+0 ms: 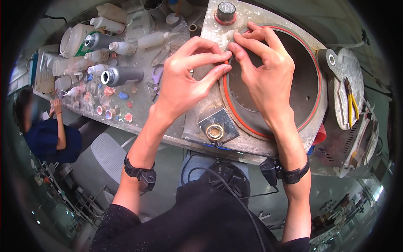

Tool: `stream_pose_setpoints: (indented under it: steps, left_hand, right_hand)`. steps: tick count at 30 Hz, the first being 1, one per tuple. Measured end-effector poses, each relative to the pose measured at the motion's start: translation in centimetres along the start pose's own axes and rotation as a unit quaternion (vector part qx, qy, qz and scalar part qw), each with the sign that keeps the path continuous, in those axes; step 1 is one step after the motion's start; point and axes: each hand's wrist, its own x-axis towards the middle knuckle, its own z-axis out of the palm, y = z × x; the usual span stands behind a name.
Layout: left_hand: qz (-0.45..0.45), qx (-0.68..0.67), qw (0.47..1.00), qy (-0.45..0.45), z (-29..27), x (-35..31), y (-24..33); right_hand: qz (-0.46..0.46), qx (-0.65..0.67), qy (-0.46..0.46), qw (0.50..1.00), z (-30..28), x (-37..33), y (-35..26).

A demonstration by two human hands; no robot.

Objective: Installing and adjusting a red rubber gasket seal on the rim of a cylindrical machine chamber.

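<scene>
An orange sealing ring [227,93] runs round the rim of a round metal chamber [307,80] in the bench top. At the ring's far left side, my left hand [184,75] pinches a short stretch of it between thumb and fingers. Just beyond, my right hand [268,69] reaches across the opening. Its thumb and index fingertips are closed together along the same stretch of ring, which they partly cover; the other fingers curl over the far rim. Both wrists carry black strapped devices.
Bottles, including a dark grey bottle [126,75], crowd the left bench beside purple-handled scissors [157,74]. A brass round fitting [215,132] lies near the front edge. Yellow-handled pliers [351,105] rest on the hinged lid [350,63] at right. Another person [52,130] sits far left.
</scene>
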Motion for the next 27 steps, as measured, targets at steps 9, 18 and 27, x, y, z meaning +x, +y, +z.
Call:
stream_pose_setpoints:
  steps: [9, 18, 27]
  left_hand:
    - [0.025, 0.011, 0.997, 0.068, 1.4, 0.0, -0.3]
    - [0.028, 0.004, 0.997, 0.075, 1.7, -0.2, -0.8]
    - [0.046, 0.011, 0.999, 0.006, 0.4, 0.2, -0.8]
  right_hand:
    - [0.018, 0.014, -0.008, 1.000, -0.1, 0.1, -0.1]
    - [0.018, 0.020, 0.005, 1.000, 0.0, -0.1, 0.2]
    - [-0.010, 0.037, -0.038, 0.999, -1.4, -1.2, 0.3]
